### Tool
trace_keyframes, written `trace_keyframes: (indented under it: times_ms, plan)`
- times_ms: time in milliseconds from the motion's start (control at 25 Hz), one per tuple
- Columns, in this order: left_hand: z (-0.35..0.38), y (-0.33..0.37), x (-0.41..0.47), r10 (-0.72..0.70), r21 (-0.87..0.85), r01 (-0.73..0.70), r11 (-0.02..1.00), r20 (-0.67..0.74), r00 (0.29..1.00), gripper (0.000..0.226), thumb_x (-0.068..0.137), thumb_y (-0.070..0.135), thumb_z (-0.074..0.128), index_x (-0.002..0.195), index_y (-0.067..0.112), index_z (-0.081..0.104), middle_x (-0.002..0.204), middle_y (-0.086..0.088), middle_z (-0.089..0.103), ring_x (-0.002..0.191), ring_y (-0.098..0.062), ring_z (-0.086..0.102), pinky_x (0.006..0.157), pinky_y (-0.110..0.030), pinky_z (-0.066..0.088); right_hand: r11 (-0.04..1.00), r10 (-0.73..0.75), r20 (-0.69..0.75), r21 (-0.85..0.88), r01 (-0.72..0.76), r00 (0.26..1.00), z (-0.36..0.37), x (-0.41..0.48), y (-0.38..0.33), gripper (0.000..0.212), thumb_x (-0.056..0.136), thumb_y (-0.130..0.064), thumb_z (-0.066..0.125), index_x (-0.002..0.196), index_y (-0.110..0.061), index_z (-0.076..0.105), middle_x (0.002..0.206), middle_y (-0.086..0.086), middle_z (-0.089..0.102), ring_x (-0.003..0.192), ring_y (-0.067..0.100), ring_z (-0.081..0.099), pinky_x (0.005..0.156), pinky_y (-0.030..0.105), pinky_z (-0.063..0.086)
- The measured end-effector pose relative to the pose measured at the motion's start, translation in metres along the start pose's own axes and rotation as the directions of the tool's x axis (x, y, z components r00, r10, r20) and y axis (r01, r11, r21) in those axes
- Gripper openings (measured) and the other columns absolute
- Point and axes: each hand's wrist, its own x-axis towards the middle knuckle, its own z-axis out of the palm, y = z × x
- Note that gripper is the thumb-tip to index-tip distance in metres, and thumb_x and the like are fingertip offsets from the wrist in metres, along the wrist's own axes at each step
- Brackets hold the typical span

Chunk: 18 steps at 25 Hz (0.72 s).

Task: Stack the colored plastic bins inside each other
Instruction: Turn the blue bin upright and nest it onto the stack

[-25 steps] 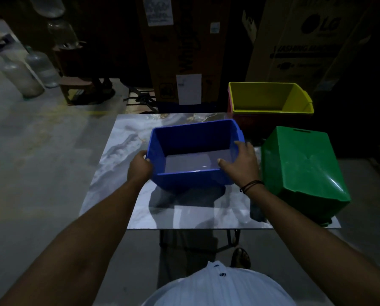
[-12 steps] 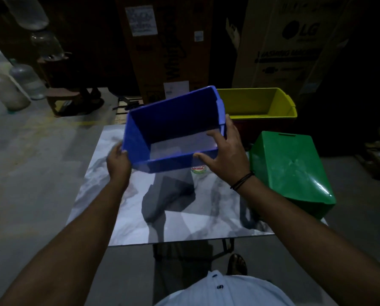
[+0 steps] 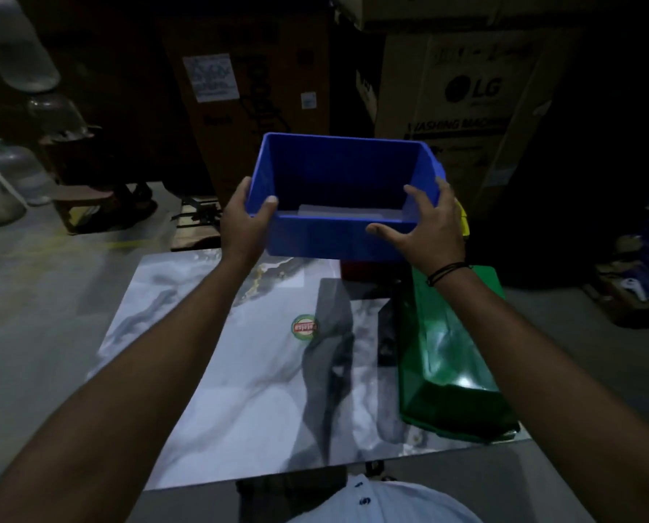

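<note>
I hold a blue plastic bin [image 3: 338,183] in the air above the far right part of the table, its opening facing up. My left hand [image 3: 245,224] grips its left near corner and my right hand [image 3: 425,228] grips its right side. The blue bin hides most of the yellow bin [image 3: 464,220], of which only a sliver shows at its right, and the red bin [image 3: 357,269] beneath, seen as a strip under it. A green bin [image 3: 447,352] lies upside down on the table's right side under my right forearm.
The marble-patterned table [image 3: 240,371] carries a round green and red sticker [image 3: 305,327]. Tall cardboard boxes [image 3: 466,107] stand behind the table. Large water jugs [image 3: 9,183] and a low stool [image 3: 85,205] stand on the floor at the left.
Both hands have lifted the blue bin from the table's middle and carried it up, away and to the right, over the yellow bin. It has levelled out from a tilt.
</note>
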Motion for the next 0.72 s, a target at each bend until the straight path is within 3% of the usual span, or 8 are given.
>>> trace_keyframes:
  times_ms: [160, 280, 400, 560, 720]
  plan:
    - [0.047, 0.028, 0.023, 0.068, 0.002, -0.070, 0.998, 0.210, 0.975, 0.091, 0.084, 0.054, 0.077, 0.157, 0.024, 0.034, 0.153, 0.001, 0.050, 0.134, -0.019, 0.055, 0.103, -0.041, 0.054, 1.000, -0.026, -0.090, -0.018, 0.024, 0.996, -0.022, 0.044, 0.052, 0.074, 0.064, -0.087, 0.059, 0.103, -0.027, 0.077, 0.150, 0.012, 0.045, 0.136, 0.041, 0.039, 0.110, 0.049, 0.040]
    - [0.078, 0.039, 0.042, 0.127, 0.113, -0.164, 0.980, 0.283, 0.951, 0.104, 0.080, 0.050, 0.082, 0.161, 0.021, 0.022, 0.159, -0.004, 0.043, 0.141, -0.022, 0.047, 0.106, -0.040, 0.050, 0.999, -0.028, -0.061, -0.030, 0.026, 0.998, -0.029, 0.070, 0.084, 0.069, 0.065, -0.085, 0.059, 0.096, -0.026, 0.078, 0.146, 0.011, 0.049, 0.136, 0.040, 0.039, 0.110, 0.046, 0.039]
    - [0.107, 0.035, 0.059, 0.099, 0.149, -0.155, 0.977, 0.329, 0.939, 0.104, 0.080, 0.057, 0.078, 0.160, 0.020, 0.024, 0.156, -0.005, 0.047, 0.137, -0.018, 0.050, 0.105, -0.044, 0.052, 0.998, -0.030, -0.011, -0.055, 0.029, 0.999, -0.027, 0.098, 0.114, 0.077, 0.065, -0.091, 0.053, 0.093, -0.024, 0.078, 0.138, 0.009, 0.054, 0.131, 0.035, 0.046, 0.105, 0.041, 0.042]
    - [0.131, 0.006, 0.080, 0.043, 0.199, -0.126, 0.972, 0.374, 0.926, 0.099, 0.077, 0.078, 0.068, 0.156, 0.035, 0.028, 0.151, 0.000, 0.051, 0.138, -0.024, 0.052, 0.101, -0.057, 0.054, 0.995, -0.037, 0.064, -0.091, 0.043, 0.997, -0.010, 0.127, 0.146, 0.089, 0.064, -0.097, 0.045, 0.092, -0.019, 0.078, 0.129, 0.007, 0.057, 0.124, 0.034, 0.051, 0.101, 0.042, 0.046]
    - [0.155, 0.000, 0.072, 0.002, 0.191, -0.077, 0.979, 0.364, 0.931, 0.084, 0.083, 0.068, 0.070, 0.151, 0.035, 0.033, 0.146, 0.001, 0.055, 0.133, -0.022, 0.057, 0.098, -0.052, 0.058, 0.994, -0.023, 0.148, -0.101, 0.038, 0.989, 0.015, 0.137, 0.176, 0.086, 0.066, -0.095, 0.048, 0.092, -0.019, 0.077, 0.126, 0.007, 0.059, 0.122, 0.034, 0.052, 0.099, 0.047, 0.048]
